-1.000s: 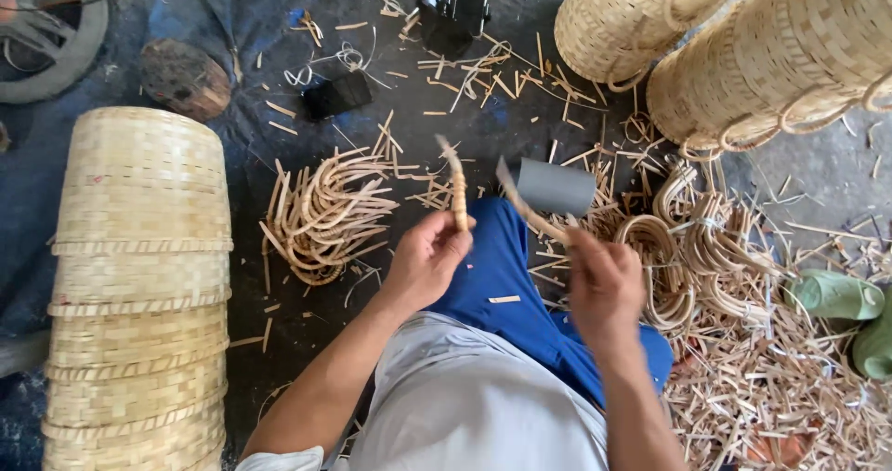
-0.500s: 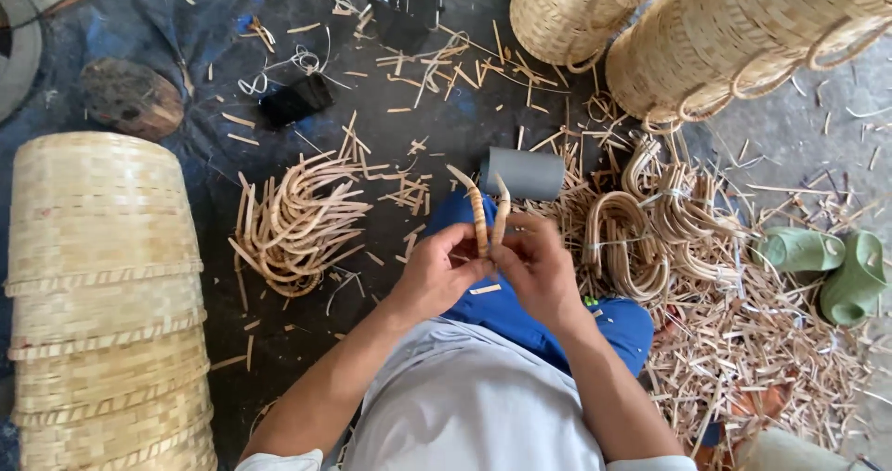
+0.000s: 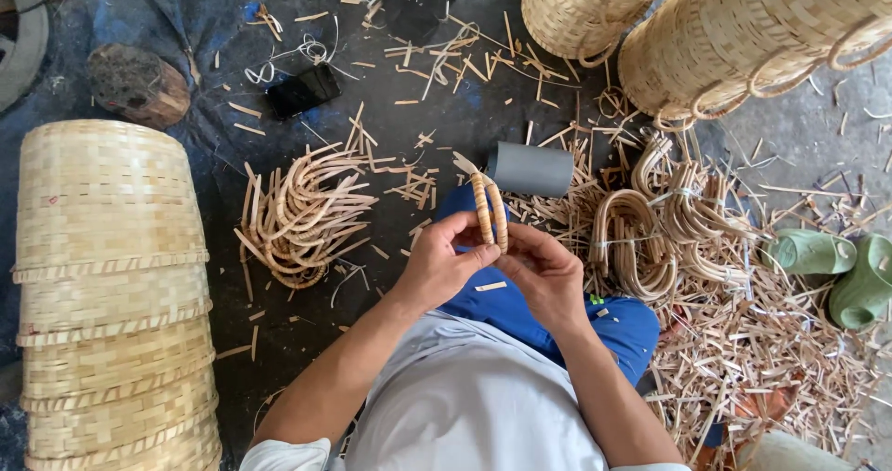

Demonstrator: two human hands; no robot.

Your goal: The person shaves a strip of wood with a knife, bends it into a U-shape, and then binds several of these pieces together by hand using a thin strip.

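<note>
My left hand and my right hand meet in front of my blue-clad knee and together pinch the two ends of a wrapped rattan handle, bent into a narrow upright U. A grey tube lies on the floor just beyond the handle. To the left of my hands a pile of bent rattan pieces lies on the dark floor. Bundles of tied bent handles lie to the right.
A stack of woven baskets lies at the left. More woven baskets with loop handles lie at the top right. A black phone, a wooden block, green sandals and scattered offcuts surround me.
My hands came together from apart. The strip that was held spread between them is now bent into a tight U with both ends pinched. The view shifted slightly.
</note>
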